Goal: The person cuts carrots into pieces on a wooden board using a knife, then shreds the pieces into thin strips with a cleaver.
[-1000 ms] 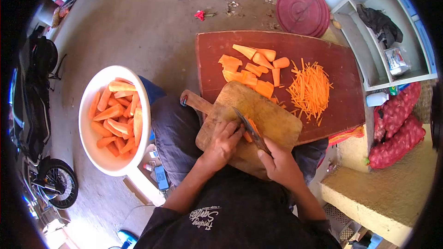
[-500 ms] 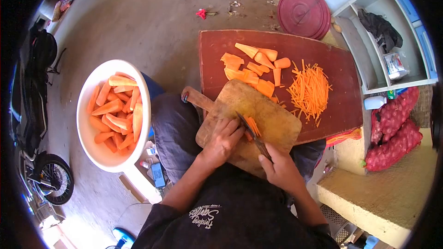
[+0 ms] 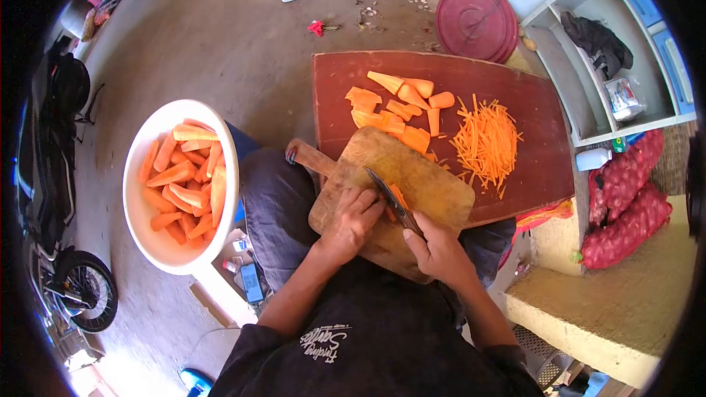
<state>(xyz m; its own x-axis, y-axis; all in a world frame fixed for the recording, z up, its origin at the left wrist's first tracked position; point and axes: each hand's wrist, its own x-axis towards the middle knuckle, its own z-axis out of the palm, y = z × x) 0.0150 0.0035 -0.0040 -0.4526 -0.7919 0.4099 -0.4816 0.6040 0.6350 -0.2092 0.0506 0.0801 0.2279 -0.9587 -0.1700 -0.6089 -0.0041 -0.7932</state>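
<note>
My right hand (image 3: 439,248) is wrapped round the handle of a knife (image 3: 393,202), its dark blade slanting across the wooden cutting board (image 3: 434,184). Fingers curled, my left hand (image 3: 351,224) presses on a carrot piece right beside the blade; most of that piece is hidden under the fingers. Thin orange carrot strips (image 3: 398,194) lie on the blade's far side. The board rests over my lap against a red-brown tabletop (image 3: 544,169). On that top are a heap of carrot strips (image 3: 487,143), several flat carrot slices (image 3: 364,99) and several peeled carrot chunks (image 3: 417,90).
To my left, a white tub (image 3: 132,206) holds several peeled carrots. A phone (image 3: 251,282) lies below it. Red net sacks (image 3: 625,228) stand at right on a yellowish ledge (image 3: 588,323), near a shelf unit (image 3: 570,99). A motorcycle (image 3: 66,250) is at far left.
The knife and my right hand have shifted slightly up and left, and the blade is more in view. My left hand stays on the carrot piece. The whole view has shifted a little.
</note>
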